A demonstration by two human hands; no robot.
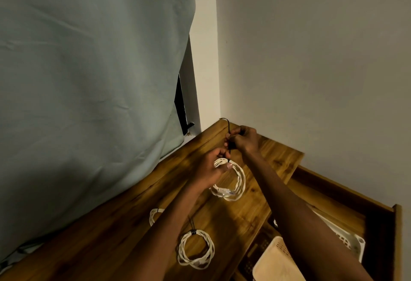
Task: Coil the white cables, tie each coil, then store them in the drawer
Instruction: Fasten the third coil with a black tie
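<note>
A coiled white cable (239, 179) hangs just above the wooden top (124, 220). My left hand (211, 167) grips its upper rim, thumb pressed on the strands. A black tie (229, 145) wraps the coil there, and my right hand (244, 139) pinches the tie's free end, pulled up and away. A plug shows at the coil's bottom. Two more white coils lie on the top: a tied coil (195, 249) near the front and another coil (154, 215) partly hidden by my left forearm. The open drawer (378, 211) is at the right.
A pale green curtain (89, 80) hangs along the left, close to the wooden top. White walls meet in the corner behind. Inside the drawer sit a white perforated basket (353, 243) and a beige basket (275, 260).
</note>
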